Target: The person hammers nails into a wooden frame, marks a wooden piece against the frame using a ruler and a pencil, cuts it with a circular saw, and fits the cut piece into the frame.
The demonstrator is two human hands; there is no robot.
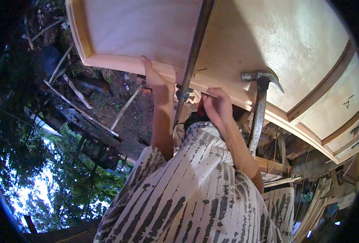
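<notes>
My left hand (155, 79) grips the near edge of a large wooden frame (118, 61), its thumb on top and its other fingers mostly hidden below. A long dark metal bar (195, 44) crosses the frame, with a blue clamp part (186, 94) near its lower end. Just right of this part, my right hand (219, 106) is closed on a thin rod (208, 94); something red shows beside its fingers. To the right, a worn metal hammer (259, 107) rests on the frame, its head on the light panel and its handle reaching over the near edge.
Nails (199, 71) lie on the panel near the bar. Thin poles (82, 109) stand over dirt ground at the left, with trees (78, 162) below them in view. Wooden strips (315, 206) are stacked at the lower right. My striped shirt (195, 186) fills the bottom.
</notes>
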